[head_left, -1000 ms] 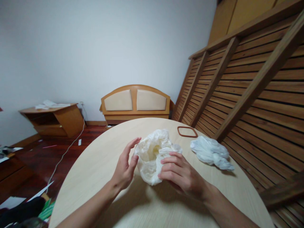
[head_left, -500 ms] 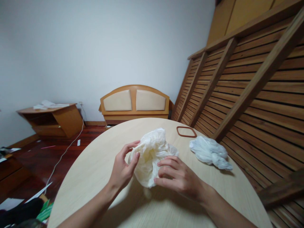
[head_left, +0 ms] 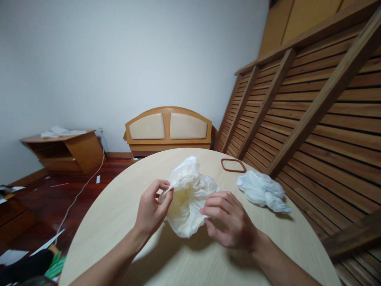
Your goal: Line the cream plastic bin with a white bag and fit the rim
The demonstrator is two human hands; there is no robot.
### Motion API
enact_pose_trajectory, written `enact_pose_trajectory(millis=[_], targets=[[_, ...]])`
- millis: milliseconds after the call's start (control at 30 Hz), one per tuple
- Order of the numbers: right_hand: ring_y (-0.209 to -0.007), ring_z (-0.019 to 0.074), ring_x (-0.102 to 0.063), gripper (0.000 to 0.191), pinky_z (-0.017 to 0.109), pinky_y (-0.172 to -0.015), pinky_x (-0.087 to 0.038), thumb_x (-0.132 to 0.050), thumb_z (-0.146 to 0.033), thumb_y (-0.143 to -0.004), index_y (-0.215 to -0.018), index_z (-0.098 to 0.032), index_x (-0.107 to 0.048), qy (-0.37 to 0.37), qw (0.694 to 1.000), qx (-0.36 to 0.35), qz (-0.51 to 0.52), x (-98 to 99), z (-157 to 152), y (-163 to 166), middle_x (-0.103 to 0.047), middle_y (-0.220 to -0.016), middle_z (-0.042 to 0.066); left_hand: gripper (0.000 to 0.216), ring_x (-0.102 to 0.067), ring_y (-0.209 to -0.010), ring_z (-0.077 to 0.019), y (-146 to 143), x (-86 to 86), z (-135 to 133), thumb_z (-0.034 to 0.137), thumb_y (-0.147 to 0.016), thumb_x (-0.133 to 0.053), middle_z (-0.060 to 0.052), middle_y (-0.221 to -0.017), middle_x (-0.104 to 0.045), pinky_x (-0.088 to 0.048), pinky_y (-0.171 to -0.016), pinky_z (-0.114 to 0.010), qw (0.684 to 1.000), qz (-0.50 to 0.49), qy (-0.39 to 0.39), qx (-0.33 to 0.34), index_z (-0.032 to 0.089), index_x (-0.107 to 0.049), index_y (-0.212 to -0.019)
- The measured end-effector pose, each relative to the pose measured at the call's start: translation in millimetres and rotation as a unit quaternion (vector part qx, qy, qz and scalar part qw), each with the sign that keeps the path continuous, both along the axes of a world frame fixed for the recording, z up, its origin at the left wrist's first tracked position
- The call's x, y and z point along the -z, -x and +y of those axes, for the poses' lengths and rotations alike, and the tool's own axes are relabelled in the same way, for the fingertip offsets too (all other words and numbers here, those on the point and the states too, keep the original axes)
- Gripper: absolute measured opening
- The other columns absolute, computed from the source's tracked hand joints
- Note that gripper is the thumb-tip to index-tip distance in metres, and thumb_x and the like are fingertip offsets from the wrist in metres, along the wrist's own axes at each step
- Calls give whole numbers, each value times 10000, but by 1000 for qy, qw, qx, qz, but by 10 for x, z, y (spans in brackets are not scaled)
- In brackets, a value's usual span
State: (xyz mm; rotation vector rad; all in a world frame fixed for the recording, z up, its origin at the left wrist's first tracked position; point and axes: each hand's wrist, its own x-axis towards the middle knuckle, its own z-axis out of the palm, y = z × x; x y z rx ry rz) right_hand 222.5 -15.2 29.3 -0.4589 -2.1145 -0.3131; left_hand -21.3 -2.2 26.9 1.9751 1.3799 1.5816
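A crumpled white plastic bag (head_left: 190, 198), its mouth spread and facing me, is between my hands over the round table (head_left: 113, 222). My left hand (head_left: 153, 204) pinches the bag's left edge between thumb and fingers. On the other side my right hand (head_left: 229, 218) grips the right edge, fingers bent over the plastic. Something pale yellow shows inside the bag, too unclear to name. To the right on the tabletop lies a second white plastic bag (head_left: 263, 190), bunched up. Behind it rests a brown rounded rectangular frame (head_left: 233, 165).
Slatted wooden panels (head_left: 315, 131) lean along the table's right side. Beyond the far edge stands a headboard (head_left: 168, 129) with cream pads. A low cabinet (head_left: 65, 151) with papers on top is at the left, and a white cable (head_left: 80, 192) trails over the floor.
My left hand has closed from a loose hold into a pinch on the bag's edge. The bag's mouth has opened wider, and my right hand has shifted its hold slightly rightward.
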Motion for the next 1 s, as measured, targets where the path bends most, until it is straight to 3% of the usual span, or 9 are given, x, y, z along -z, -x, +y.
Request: enact_pose_trajectory(millis=[100,167,333,467,667,833,1000], targets=[[-946,244,-647,300,415,-823,-558,-651,-176,-859,-1152,-211,-600,16,990,101,98,-17,26,-10,-680,-993,85,137,-649,-834,-168,-2,21,-22,311,-904,-588,-61,-955,-679,-493,-541,-200,1000,25,-10,9,187,-597,-845],[-1021,268,-655,337,447,-879,-561,-648,-242,-886,-1216,-213,-582,70,984,120,116,-4,52,-14,-683,-1078,109,128,-645,-834,-165,-5,39,-34,294,-912,-580,-62,-960,-673,-496,-549,-201,999,37,-15,18,189,-586,-841],[-1213,268,-621,503,443,-996,-540,-597,-299,-934,-1410,-207,-459,238,963,70,102,130,92,23,-622,-1345,148,128,-628,-809,-146,-13,74,-50,276,-937,-553,-61,-980,-658,-519,-593,-212,999,35,-17,36,191,-557,-841],[-1325,293,-541,654,488,-1058,-492,-581,-366,-945,-1518,-194,-318,306,948,37,75,212,124,28,-523,-1471,183,111,-620,-790,-133,-19,74,-48,274,-946,-545,-71,-1053,-647,-526,-598,-212,999,28,-20,43,193,-560,-872],[-1318,286,-526,579,490,-1086,-456,-569,-416,-934,-1452,-214,-411,236,966,54,93,156,146,-59,-552,-1421,155,78,-628,-785,-130,-28,66,-46,249,-944,-539,-69,-1068,-645,-517,-606,-224,998,48,-35,34,197,-562,-891],[-1319,302,-526,653,487,-1073,-462,-513,-494,-946,-1504,-191,-361,200,977,50,59,121,140,-71,-536,-1451,165,103,-652,-853,-158,-40,78,-59,217,-935,-533,-81,-1016,-660,-528,-680,-262,993,78,-80,48,201,-529,-833],[-1054,287,-671,489,454,-912,-553,-469,-519,-952,-1299,-187,-559,206,968,98,105,66,142,-117,-702,-1141,132,79,-666,-852,-165,-51,92,-63,179,-927,-532,-87,-1016,-663,-534,-687,-271,987,104,-109,50,211,-500,-862]])
